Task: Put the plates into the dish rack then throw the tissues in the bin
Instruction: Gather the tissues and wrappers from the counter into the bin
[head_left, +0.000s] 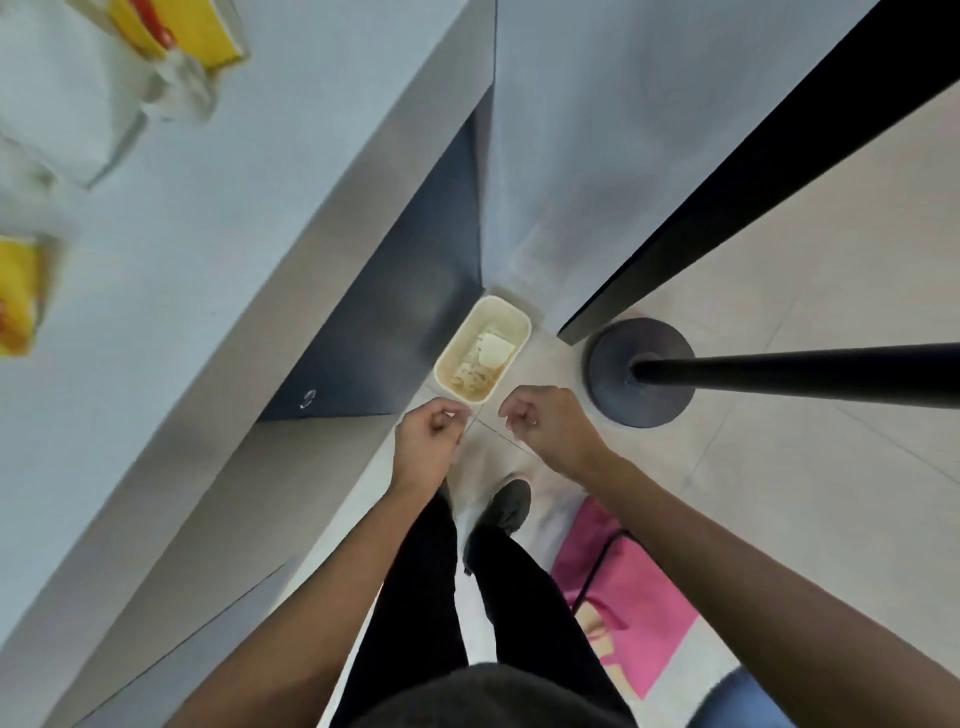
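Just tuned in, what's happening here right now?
A person stands on the floor looking down at a cream bin beside the counter. White tissues lie inside the bin. The left hand and right hand hover just short of its near rim, fingers loosely curled, with nothing visible in either. No plates or rack are in view.

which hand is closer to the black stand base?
The right hand: it hangs beside the round black stand base; the left hand is on the counter side.

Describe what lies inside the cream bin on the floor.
Inside the bin, crumpled white tissues and paler scraps lie heaped. The heap covers the bin's bottom. Both hands hover nearby, fingers curled.
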